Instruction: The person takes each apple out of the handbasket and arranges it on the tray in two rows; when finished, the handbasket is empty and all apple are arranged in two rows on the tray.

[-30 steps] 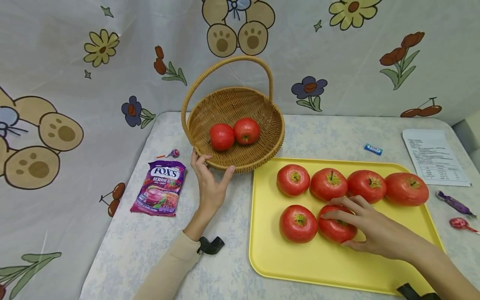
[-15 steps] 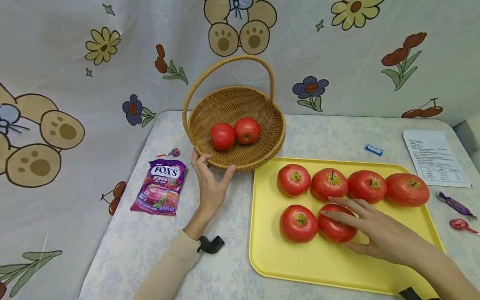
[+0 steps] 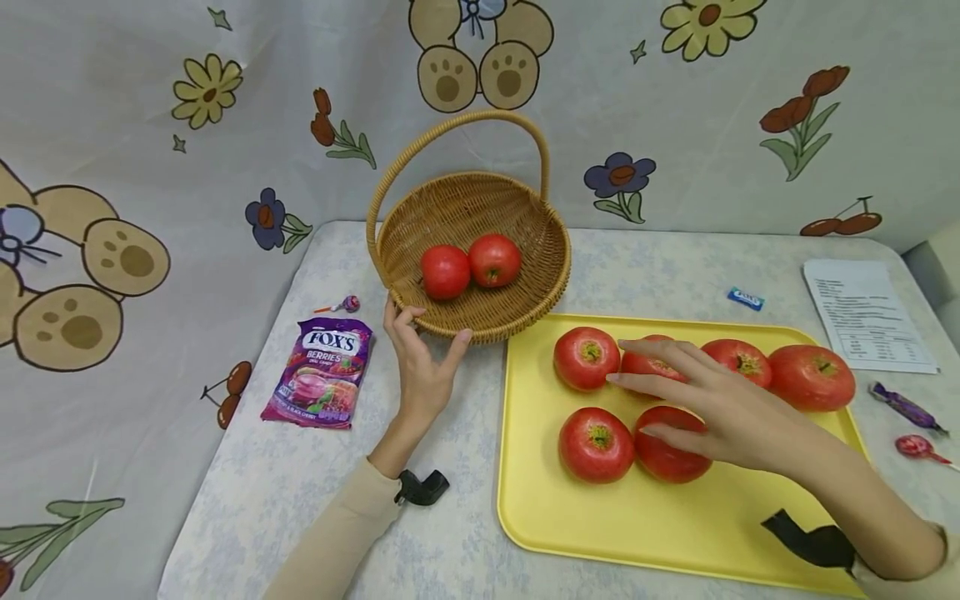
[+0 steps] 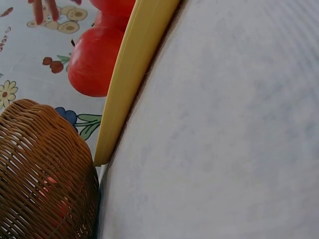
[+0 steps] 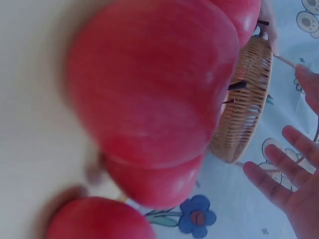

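Note:
The wicker basket [image 3: 450, 200], its handle upright, leans with its mouth toward me at the back of the table. Two red apples [image 3: 495, 260] lie inside. At its front left rim my left hand [image 3: 422, 375] holds the edge between thumb and fingers. Over the yellow tray [image 3: 637, 525] hovers my right hand [image 3: 720, 408], fingers spread and holding nothing. Beneath it are a front-row apple [image 3: 667, 458] and part of the back row. Another apple [image 3: 597, 446] sits left of that one. In the right wrist view, spread fingers [image 5: 281, 159] show apart from a large near apple [image 5: 154, 84].
A purple candy bag [image 3: 318, 373] and a lollipop [image 3: 347, 304] lie left of the basket. Beyond the tray are a blue wrapped candy [image 3: 746, 298] and a printed sheet [image 3: 870, 317]. A purple-wrapped sweet [image 3: 907, 407] and a red lollipop [image 3: 918, 447] are at the right.
My right hand has left the front-row apple it was around and moved up toward the back row, with its fingers straighter. The left hand and basket stay put.

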`<state>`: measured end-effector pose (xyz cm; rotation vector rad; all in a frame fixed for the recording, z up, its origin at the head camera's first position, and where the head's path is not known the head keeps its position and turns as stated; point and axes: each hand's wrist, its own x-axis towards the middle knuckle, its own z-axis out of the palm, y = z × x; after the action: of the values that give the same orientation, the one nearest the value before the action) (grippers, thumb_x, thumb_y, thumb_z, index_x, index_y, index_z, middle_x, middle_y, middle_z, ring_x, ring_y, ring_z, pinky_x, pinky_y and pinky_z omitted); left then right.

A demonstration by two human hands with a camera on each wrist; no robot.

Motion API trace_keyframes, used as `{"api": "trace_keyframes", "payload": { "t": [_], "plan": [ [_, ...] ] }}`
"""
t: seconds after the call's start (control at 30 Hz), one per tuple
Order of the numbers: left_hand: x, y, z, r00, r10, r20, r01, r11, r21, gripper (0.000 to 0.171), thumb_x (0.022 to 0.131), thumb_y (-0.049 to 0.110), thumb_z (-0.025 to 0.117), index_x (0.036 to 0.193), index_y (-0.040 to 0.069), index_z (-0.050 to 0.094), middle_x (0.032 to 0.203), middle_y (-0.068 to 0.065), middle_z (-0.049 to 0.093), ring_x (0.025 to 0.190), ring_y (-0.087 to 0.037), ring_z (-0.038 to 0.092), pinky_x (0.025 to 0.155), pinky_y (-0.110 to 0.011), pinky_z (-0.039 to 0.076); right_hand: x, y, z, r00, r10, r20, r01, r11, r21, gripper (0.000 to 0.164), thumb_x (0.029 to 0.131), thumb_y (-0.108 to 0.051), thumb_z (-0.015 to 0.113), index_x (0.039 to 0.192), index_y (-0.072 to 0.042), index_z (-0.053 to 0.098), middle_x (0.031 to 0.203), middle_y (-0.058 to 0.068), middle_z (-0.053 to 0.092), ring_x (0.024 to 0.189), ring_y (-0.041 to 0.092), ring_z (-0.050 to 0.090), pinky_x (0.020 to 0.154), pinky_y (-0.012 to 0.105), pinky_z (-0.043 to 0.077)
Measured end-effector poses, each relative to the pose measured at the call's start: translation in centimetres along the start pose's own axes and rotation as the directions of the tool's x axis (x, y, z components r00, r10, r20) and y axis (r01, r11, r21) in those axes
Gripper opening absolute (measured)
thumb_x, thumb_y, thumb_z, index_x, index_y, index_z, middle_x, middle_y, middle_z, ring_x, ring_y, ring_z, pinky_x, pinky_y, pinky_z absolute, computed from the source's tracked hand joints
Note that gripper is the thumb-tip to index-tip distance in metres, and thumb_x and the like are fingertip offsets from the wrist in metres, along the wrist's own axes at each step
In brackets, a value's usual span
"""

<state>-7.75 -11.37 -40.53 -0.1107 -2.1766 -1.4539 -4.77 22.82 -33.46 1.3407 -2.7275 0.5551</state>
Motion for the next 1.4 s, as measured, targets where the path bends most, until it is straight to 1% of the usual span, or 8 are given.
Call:
{"api": "trace_keyframes", "payload": {
  "t": [0.1, 0.2, 0.4, 0.7, 0.87, 1.03, 1.23, 1.4],
  "plan": [
    [0.1, -0.1, 0.0, 1.000, 0.004, 0.002, -0.004, 1.000, 0.001, 0.055, 0.084, 0.011, 0.072, 0.114, -0.007, 0.030, 0.154, -0.034, 0.002, 0.148, -0.044, 0.005, 0.116, -0.062, 0.013, 2.1, 0.3, -0.1, 0.997, -0.072, -0.032, 0.073, 0.997, 0.026, 0.050, 0.093, -0.050, 0.061, 0.138, -0.032, 0.054, 0.148, 0.004, 0.044, 0.128, 0.020, 0.042, 0.077, 0.036, 0.057],
    [0.1, -0.2, 0.0, 1.000, 0.004, 0.003, -0.004, 1.000, 0.003, 0.055, 0.084, 0.011, 0.072, 0.115, -0.007, 0.030, 0.154, -0.034, 0.002, 0.148, -0.043, 0.005, 0.116, -0.062, 0.012, 4.4, 0.7, -0.1, 0.991, -0.124, -0.052, 0.127, 0.990, 0.054, 0.049, 0.097, -0.055, 0.045, 0.138, -0.030, 0.054, 0.150, 0.006, 0.042, 0.130, 0.022, 0.042, 0.081, 0.038, 0.056],
    [0.1, -0.3, -0.2, 1.000, -0.003, 0.002, 0.003, 1.000, 0.004, 0.056, 0.084, 0.012, 0.072, 0.115, -0.009, 0.031, 0.154, -0.034, 0.002, 0.148, -0.043, 0.006, 0.116, -0.062, 0.012, 9.6, 1.5, -0.1, 0.988, -0.156, -0.003, 0.155, 0.982, 0.103, 0.056, 0.088, -0.028, 0.073, 0.140, -0.032, 0.052, 0.153, 0.006, 0.037, 0.135, 0.026, 0.040, 0.096, 0.048, 0.049],
    [0.2, -0.3, -0.2, 1.000, -0.007, 0.004, 0.007, 1.000, 0.011, 0.055, 0.084, 0.010, 0.073, 0.115, -0.008, 0.030, 0.154, -0.035, 0.001, 0.147, -0.044, 0.006, 0.116, -0.061, 0.013, 17.0, 3.9, 0.4, 0.983, -0.181, 0.023, 0.174, 0.970, 0.172, 0.055, 0.088, -0.022, 0.074, 0.138, -0.024, 0.053, 0.148, 0.013, 0.041, 0.133, 0.032, 0.042, 0.100, 0.051, 0.045],
    [0.1, -2.4, 0.2, 1.000, -0.010, 0.002, 0.010, 1.000, 0.022, 0.058, 0.084, 0.015, 0.074, 0.116, -0.006, 0.031, 0.157, -0.029, -0.001, 0.149, -0.040, 0.004, 0.117, -0.061, 0.013, 20.3, 5.0, 1.8, 0.983, -0.147, 0.110, 0.122, 0.971, 0.207, 0.054, 0.088, -0.021, 0.074, 0.137, -0.019, 0.054, 0.143, 0.017, 0.044, 0.130, 0.035, 0.044, 0.103, 0.054, 0.041],
    [-0.1, -4.1, 0.5, 1.000, -0.004, 0.006, 0.004, 0.999, 0.049, 0.060, 0.086, 0.029, 0.074, 0.118, 0.001, 0.032, 0.160, -0.019, -0.001, 0.150, -0.032, 0.003, 0.117, -0.058, 0.014, 22.8, 6.1, 3.1, 0.971, -0.101, 0.218, 0.052, 0.974, 0.219, 0.052, 0.086, -0.018, 0.076, 0.135, -0.014, 0.057, 0.146, 0.018, 0.043, 0.133, 0.038, 0.040, 0.107, 0.055, 0.036],
    [-0.1, -4.3, 0.5, 1.000, 0.012, 0.009, -0.013, 0.999, 0.043, 0.064, 0.088, 0.045, 0.069, 0.119, 0.003, 0.032, 0.162, -0.014, -0.002, 0.151, -0.026, 0.003, 0.118, -0.055, 0.016, 24.9, 6.9, 3.6, 0.948, -0.042, 0.316, -0.023, 0.980, 0.199, 0.054, 0.085, -0.019, 0.076, 0.135, -0.012, 0.057, 0.150, 0.015, 0.039, 0.137, 0.041, 0.033, 0.110, 0.057, 0.030],
    [0.0, -4.4, 0.4, 1.000, 0.019, 0.011, -0.020, 0.999, 0.040, 0.066, 0.088, 0.046, 0.068, 0.119, 0.001, 0.032, 0.161, -0.014, -0.002, 0.151, -0.027, 0.003, 0.118, -0.056, 0.015, 25.8, 7.3, 4.1, 0.931, -0.034, 0.362, -0.021, 0.989, 0.147, 0.057, 0.081, -0.015, 0.080, 0.134, -0.013, 0.058, 0.152, 0.016, 0.035, 0.138, 0.044, 0.028, 0.110, 0.059, 0.029]
  ]
}}
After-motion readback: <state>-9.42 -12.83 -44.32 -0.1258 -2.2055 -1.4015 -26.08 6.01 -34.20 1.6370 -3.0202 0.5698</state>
